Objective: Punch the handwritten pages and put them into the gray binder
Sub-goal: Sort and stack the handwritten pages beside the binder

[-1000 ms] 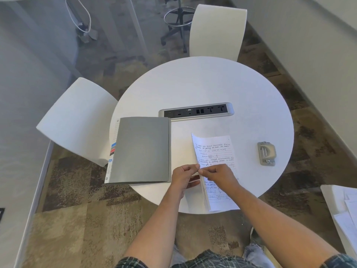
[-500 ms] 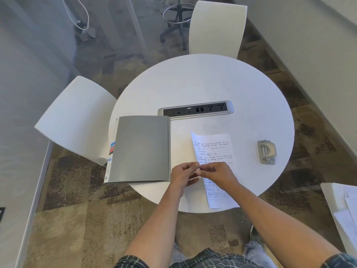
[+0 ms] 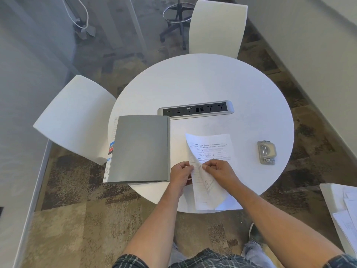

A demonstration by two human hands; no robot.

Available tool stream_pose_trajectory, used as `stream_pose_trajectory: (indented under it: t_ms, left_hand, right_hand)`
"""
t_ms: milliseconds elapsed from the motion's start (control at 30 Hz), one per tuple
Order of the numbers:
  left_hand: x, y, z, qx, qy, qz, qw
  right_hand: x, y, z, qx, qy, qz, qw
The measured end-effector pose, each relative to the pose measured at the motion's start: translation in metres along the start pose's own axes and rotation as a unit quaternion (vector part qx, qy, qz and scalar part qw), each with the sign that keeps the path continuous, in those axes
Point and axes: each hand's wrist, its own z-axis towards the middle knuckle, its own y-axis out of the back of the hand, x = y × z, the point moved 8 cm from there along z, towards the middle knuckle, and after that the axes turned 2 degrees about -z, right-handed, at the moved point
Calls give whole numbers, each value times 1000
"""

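Handwritten pages (image 3: 210, 151) lie near the front of the round white counter (image 3: 212, 82), between the closed gray binder (image 3: 139, 149) on the left and the hole punch (image 3: 267, 152) well apart on the right. Both hands meet at the left edge of the pages: the left hand (image 3: 180, 176) pinches the lifted edge of the top sheet, and the right hand (image 3: 220, 171) pinches the same edge from the other side, so the fingers of both are clenched on paper and none are released. Compared with half a second ago, when the sheets lay nearly flat, the top sheet is now peeled up and curls away from the sheet beneath, its near corner bowed over the counter rim. The pages are thus being separated or squared, a preparatory step; no holes are visible along the margin, and the punch appears untouched. The binder remains closed, with coloured index tabs showing at its left edge. Judged from this layout, punching and filing both lie ahead, and the next move calls for carrying the sheets rightward to the punch. A recessed socket strip (image 3: 196, 109) sits behind the binder.
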Motion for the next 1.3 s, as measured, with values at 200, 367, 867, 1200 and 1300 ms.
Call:
stream_pose_trajectory:
  t_ms: [200,367,867,1200,1300]
  left_hand:
    - [1,16,7,-38,3,59,998]
    - [2,29,11,-74,15,49,996]
    - [6,28,10,-77,6,47,996]
    - [6,28,10,-69,2,43,997]
    - [7,27,10,-69,-2,37,997]
  right_hand:
    - [34,13,0,33,44,283,957]
    - [-4,50,10,-97,-25,291,952]
    - [-92,88,-6,-212,-168,-3,963]
    - [-88,81,-11,-203,-183,-13,962]
    - [-86,76,-12,-199,-176,-35,964]
